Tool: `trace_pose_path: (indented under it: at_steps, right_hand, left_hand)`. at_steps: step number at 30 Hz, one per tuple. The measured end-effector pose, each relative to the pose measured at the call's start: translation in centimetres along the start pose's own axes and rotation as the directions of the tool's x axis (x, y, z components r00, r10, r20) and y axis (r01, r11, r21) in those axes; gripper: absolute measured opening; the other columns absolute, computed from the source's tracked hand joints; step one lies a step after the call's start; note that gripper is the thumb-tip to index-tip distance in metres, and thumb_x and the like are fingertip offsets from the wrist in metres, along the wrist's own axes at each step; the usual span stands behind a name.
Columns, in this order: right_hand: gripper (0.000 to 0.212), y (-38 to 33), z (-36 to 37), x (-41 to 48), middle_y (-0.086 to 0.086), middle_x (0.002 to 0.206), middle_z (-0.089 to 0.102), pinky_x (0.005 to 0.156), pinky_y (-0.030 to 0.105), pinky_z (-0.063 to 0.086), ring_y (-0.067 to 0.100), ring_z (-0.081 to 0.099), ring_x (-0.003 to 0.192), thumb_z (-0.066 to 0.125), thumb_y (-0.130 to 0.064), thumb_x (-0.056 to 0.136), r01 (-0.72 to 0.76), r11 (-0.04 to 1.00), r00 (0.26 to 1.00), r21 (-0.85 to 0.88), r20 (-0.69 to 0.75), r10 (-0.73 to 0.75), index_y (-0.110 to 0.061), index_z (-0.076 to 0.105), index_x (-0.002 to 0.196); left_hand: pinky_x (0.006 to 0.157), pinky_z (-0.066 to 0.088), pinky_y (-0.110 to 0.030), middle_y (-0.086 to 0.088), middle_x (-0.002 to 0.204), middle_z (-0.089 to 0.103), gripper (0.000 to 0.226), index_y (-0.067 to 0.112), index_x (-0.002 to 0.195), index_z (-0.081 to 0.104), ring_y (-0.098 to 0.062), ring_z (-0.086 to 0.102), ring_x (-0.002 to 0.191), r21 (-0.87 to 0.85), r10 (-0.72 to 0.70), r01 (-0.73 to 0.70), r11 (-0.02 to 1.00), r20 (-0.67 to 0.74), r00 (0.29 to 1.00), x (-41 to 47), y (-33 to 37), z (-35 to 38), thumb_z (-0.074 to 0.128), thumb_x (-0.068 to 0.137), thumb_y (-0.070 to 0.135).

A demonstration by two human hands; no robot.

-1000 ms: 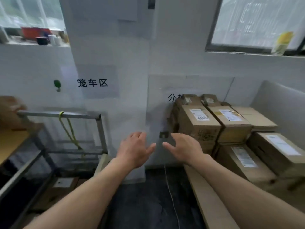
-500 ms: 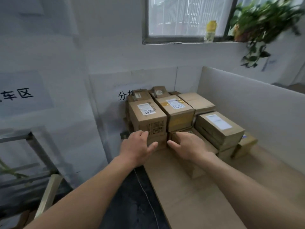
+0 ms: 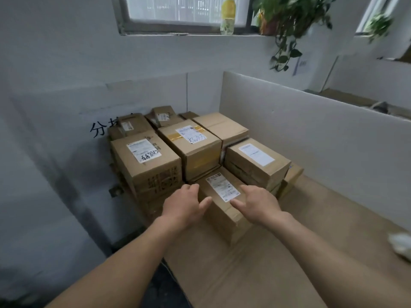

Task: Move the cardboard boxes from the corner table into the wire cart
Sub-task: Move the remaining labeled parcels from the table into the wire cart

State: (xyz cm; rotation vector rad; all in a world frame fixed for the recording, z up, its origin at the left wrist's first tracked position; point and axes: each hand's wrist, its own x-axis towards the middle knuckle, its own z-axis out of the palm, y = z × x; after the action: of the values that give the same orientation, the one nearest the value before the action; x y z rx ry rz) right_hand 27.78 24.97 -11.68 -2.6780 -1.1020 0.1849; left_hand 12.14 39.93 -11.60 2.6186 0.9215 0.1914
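Observation:
Several labelled cardboard boxes are stacked in the corner of the wooden table [image 3: 255, 270]. The nearest one is a low brown box [image 3: 222, 210] with a white label on top, lying at the front of the pile. My left hand [image 3: 184, 205] is at its left side and my right hand [image 3: 258, 203] at its right side, fingers spread, both close to or just touching the box without a clear grip. A taller box [image 3: 151, 167] with a handwritten label stands to the left. The wire cart is out of view.
A white partition board [image 3: 311, 147] walls off the table's right side. The grey wall [image 3: 44, 152] runs along the left, with dark floor below. On the windowsill stand a yellow bottle [image 3: 228, 17] and a hanging plant [image 3: 289, 23]. A white crumpled thing [image 3: 400, 243] lies at the table's right edge.
The view has swung right from the cart frame to the corner table. Both hands have moved forward and down to either side of the nearest low box.

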Motion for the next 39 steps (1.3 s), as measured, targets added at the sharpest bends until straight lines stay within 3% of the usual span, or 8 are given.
trace_pose_path:
  at_steps: [10,16,20,23,28,32,36,39]
  right_hand:
    - [0.061,1.4,5.1,7.8,-0.003,0.129,0.064,0.086,0.036,0.056,0.019,0.063,0.113,0.069,-0.063,0.083,-0.178,0.983,0.977,-0.046,0.114,0.182,-0.028,0.058,0.131]
    - [0.058,2.5,6.8,10.2,-0.004,0.122,0.059,0.087,0.039,0.056,0.018,0.059,0.108,0.070,-0.067,0.079,-0.226,0.968,0.957,-0.108,0.158,0.242,-0.031,0.060,0.123]
    - [0.068,3.2,7.8,10.8,-0.001,0.128,0.056,0.095,0.041,0.053,0.021,0.055,0.114,0.070,-0.068,0.077,-0.236,0.963,0.954,-0.133,0.155,0.256,-0.031,0.057,0.131]
    - [0.090,3.7,7.9,11.0,0.004,0.138,0.051,0.103,0.043,0.047,0.028,0.049,0.122,0.069,-0.076,0.070,-0.251,0.951,0.945,-0.180,0.169,0.282,-0.029,0.047,0.143]
    - [0.106,4.3,8.2,9.8,0.004,0.132,0.055,0.091,0.040,0.054,0.026,0.057,0.115,0.069,-0.088,0.056,-0.306,0.930,0.902,-0.203,0.251,0.351,-0.028,0.044,0.140]
    - [0.100,5.0,8.6,7.1,-0.003,0.122,0.064,0.083,0.036,0.052,0.020,0.063,0.108,0.073,-0.085,0.050,-0.403,0.914,0.853,-0.052,0.340,0.396,-0.026,0.050,0.127]
    - [0.094,5.3,9.6,3.9,0.000,0.128,0.063,0.094,0.037,0.050,0.023,0.061,0.117,0.086,-0.068,0.056,-0.484,0.862,0.839,0.153,0.361,0.407,-0.021,0.046,0.127]
    - [0.096,5.2,10.0,1.1,0.002,0.130,0.062,0.095,0.036,0.050,0.023,0.059,0.119,0.089,-0.063,0.057,-0.490,0.847,0.839,0.204,0.374,0.395,-0.018,0.046,0.130]
  left_hand:
    - [0.070,0.041,-0.025,0.002,0.133,0.057,0.061,0.028,0.147,0.042,-0.016,0.059,0.109,-0.069,0.012,0.002,0.998,0.205,0.979,8.2,-1.4,5.7,0.052,0.096,0.060]
    - [0.055,0.031,-0.019,0.016,0.092,0.047,0.040,0.031,0.127,0.056,0.000,0.044,0.073,-0.165,0.035,0.011,0.986,0.267,0.963,10.2,-2.1,8.5,0.056,0.095,0.055]
    - [0.065,0.049,-0.024,0.014,0.095,0.055,0.033,0.033,0.121,0.058,-0.004,0.055,0.080,-0.204,0.043,0.013,0.979,0.268,0.963,11.0,-2.4,9.4,0.059,0.094,0.052]
    - [0.063,0.047,-0.027,0.011,0.095,0.057,0.030,0.032,0.117,0.057,-0.008,0.055,0.079,-0.194,0.048,0.002,0.981,0.254,0.966,11.3,-2.6,9.5,0.059,0.093,0.051]
    - [0.068,0.047,-0.027,0.004,0.109,0.060,0.031,0.030,0.116,0.053,-0.014,0.058,0.088,-0.192,0.030,0.021,0.981,0.259,0.966,10.4,-2.8,9.5,0.063,0.091,0.047]
    - [0.075,0.042,-0.028,-0.002,0.118,0.059,0.045,0.028,0.123,0.050,-0.017,0.054,0.092,-0.188,0.005,0.047,0.981,0.267,0.964,8.5,-2.3,10.2,0.070,0.086,0.044]
    - [0.089,0.050,-0.034,-0.003,0.126,0.058,0.063,0.023,0.134,0.041,-0.023,0.059,0.109,-0.316,-0.100,0.183,0.931,0.261,0.960,5.2,-1.7,11.2,0.076,0.083,0.037]
    - [0.084,0.049,-0.029,-0.002,0.129,0.059,0.079,0.020,0.144,0.033,-0.021,0.060,0.113,-0.369,-0.219,0.307,0.877,0.263,0.940,2.1,-1.4,11.5,0.080,0.081,0.034]
